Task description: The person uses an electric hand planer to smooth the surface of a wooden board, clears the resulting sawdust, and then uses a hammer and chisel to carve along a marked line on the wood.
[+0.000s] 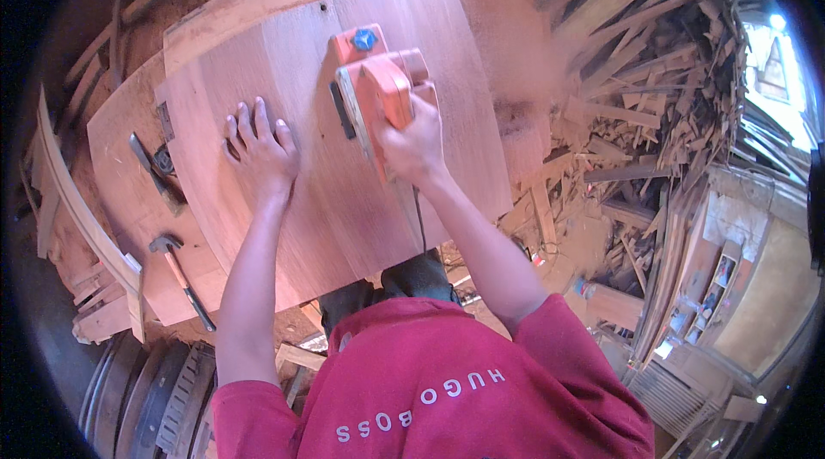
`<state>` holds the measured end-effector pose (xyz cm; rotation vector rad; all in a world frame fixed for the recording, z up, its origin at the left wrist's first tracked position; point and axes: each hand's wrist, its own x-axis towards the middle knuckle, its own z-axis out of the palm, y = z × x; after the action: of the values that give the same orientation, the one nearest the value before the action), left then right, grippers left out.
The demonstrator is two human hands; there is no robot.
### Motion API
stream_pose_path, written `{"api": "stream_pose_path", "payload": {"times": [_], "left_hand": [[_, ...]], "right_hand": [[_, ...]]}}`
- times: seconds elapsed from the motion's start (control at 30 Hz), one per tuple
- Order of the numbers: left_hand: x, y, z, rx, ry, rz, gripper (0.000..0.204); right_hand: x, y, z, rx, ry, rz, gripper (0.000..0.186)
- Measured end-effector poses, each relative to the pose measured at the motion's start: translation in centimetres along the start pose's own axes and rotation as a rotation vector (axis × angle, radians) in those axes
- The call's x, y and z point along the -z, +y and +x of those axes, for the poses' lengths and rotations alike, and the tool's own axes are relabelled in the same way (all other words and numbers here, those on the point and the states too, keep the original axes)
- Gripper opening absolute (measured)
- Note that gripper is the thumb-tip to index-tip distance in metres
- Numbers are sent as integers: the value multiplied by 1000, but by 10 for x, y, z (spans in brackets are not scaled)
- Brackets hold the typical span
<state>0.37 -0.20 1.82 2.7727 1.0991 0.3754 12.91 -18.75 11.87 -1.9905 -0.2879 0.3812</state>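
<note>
My right hand (pixel 414 139) is wrapped round the rear handle of an orange electric planer (pixel 391 85). A blue knob tops the planer's front end, and its sole faces the wide wooden panel (pixel 301 192); whether the blade touches the wood is hidden. My left hand (pixel 263 154) lies flat on the panel's left half, fingers spread, holding nothing. A dark cord trails from the planer's back toward my body. The panel rests on top of other large boards (pixel 120 141).
Left of the panel lie a hammer (pixel 182 280) and a dark-bladed hand tool (pixel 155 174). A curved wooden strip (pixel 82 201) runs along the left edge. Scrap wood (pixel 662 81) is heaped at the right. Sawdust (pixel 507 21) covers the ground beyond the panel.
</note>
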Motion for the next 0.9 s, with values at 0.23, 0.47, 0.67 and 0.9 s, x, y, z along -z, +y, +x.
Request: {"api": "stream_pose_path", "payload": {"times": [0.23, 0.47, 0.67, 0.9], "left_hand": [[7, 1, 3, -25, 14, -10, 55], [5, 1, -1, -61, 90, 25, 54], [-4, 0, -1, -46, 103, 108, 54], [-16, -3, -4, -40, 90, 130, 56]], "right_hand": [[-43, -27, 128, 49, 48, -103, 30], [-45, -32, 160, 163, 53, -187, 34], [71, 48, -73, 185, -19, -119, 30], [147, 89, -306, -330, -34, -58, 28]]}}
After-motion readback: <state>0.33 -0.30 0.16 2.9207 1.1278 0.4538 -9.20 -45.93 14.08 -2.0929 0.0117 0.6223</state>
